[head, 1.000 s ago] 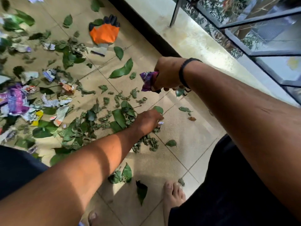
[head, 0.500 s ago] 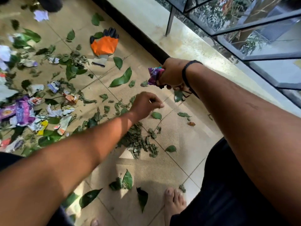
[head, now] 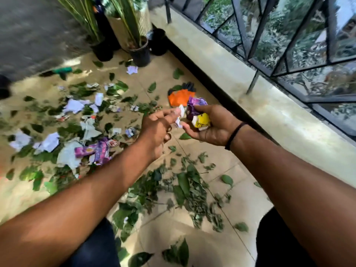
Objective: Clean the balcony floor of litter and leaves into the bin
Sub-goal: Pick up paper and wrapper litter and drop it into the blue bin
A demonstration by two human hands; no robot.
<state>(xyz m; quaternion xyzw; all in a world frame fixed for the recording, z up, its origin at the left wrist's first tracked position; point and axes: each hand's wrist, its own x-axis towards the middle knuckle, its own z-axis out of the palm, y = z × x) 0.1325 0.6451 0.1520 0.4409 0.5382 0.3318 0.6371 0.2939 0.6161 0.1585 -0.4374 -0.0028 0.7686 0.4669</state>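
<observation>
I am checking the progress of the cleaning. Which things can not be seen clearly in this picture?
Head view:
- Bin: none identifiable.
- Left hand scrap: small, print unreadable.
- Right hand wrappers: crumpled, count unclear.
- Orange glove: partly behind wrappers.
- Far litter: blurred.

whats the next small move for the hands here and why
Probably the left hand tucks its small white scrap into the bundle of wrappers cupped in the right hand: the scrap already sits beside that bundle, and no bin is in view yet.
</observation>
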